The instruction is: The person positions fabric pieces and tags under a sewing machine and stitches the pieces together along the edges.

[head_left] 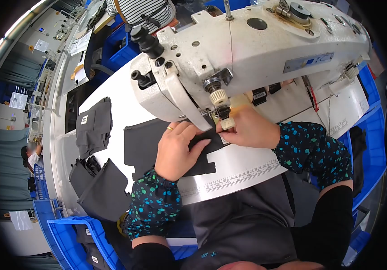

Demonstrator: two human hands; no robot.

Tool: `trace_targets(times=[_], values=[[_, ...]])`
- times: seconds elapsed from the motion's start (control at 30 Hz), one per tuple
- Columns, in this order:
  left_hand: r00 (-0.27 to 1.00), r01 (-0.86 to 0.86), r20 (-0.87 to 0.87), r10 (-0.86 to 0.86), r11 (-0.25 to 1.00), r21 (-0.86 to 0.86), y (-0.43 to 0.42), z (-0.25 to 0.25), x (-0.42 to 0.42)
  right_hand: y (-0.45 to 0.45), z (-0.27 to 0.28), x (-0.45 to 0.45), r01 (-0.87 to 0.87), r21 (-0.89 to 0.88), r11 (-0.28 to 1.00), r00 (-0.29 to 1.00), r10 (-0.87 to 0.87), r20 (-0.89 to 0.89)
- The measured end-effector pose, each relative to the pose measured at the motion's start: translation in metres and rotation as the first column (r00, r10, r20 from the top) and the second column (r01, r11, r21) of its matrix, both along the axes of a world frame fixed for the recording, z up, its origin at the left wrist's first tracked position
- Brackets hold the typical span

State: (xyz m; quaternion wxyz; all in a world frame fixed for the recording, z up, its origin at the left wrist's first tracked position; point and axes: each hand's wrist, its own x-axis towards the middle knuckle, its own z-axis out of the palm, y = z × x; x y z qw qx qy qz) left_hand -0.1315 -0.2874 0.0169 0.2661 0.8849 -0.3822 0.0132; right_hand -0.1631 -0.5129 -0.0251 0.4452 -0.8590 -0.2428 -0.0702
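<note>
A dark grey fabric piece (pixel 146 144) lies flat on the white sewing table, partly under the head of a white sewing machine (pixel 256 49). My left hand (pixel 178 150) rests on this fabric left of the needle area, fingers bent and thumb apart, pressing on it. Just right of the needle area, my right hand (pixel 250 128) has its thumb and fingers pinched together at the fabric's edge. A small pale label shows beside its fingertips. The needle and presser foot are largely hidden behind the machine's parts.
Stacked dark pieces (pixel 94 128) with a white label lie at the left, and more dark fabric (pixel 105 189) hangs over the table's edge. Blue bins (pixel 58 238) stand lower left and at the right. A person in stripes (pixel 139 13) is behind the machine; another sits far left.
</note>
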Motion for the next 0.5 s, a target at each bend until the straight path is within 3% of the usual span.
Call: trace_targets(times=[0.03, 0.07, 0.13, 0.3, 0.37, 0.43, 0.5], values=[[0.992, 0.056, 0.117, -0.049, 0.997, -0.058, -0.002, -0.001, 0.0, 0.0, 0.002, -0.001, -0.01, 0.035, 0.999, 0.995, 0.014, -0.1], [0.992, 0.055, 0.117, -0.048, 0.997, -0.058, -0.003, -0.006, -0.001, 0.001, 0.003, -0.002, -0.017, 0.071, 0.997, 0.98, 0.031, -0.199], [0.997, 0.063, -0.031, -0.068, 0.988, -0.14, -0.004, -0.016, -0.003, 0.003, 0.004, -0.003, -0.016, 0.104, 0.994, 0.973, 0.04, -0.229], [0.998, 0.056, 0.031, -0.052, 0.987, -0.152, -0.002, -0.01, 0.001, -0.002, 0.01, -0.004, -0.087, 0.092, 0.992, 0.951, 0.11, -0.289], [0.999, -0.006, -0.048, -0.002, 0.984, -0.177, 0.005, -0.004, 0.005, -0.004, 0.001, -0.003, -0.211, -0.178, 0.961, 0.972, 0.226, 0.067], [0.977, -0.106, -0.204, 0.061, 0.97, -0.219, 0.011, 0.001, 0.006, -0.004, -0.002, -0.003, -0.243, -0.154, 0.958, 0.961, 0.259, 0.093], [0.973, -0.109, -0.222, 0.06, 0.97, -0.219, 0.013, 0.006, 0.007, -0.003, -0.002, -0.003, -0.275, -0.131, 0.952, 0.949, 0.291, 0.12]])
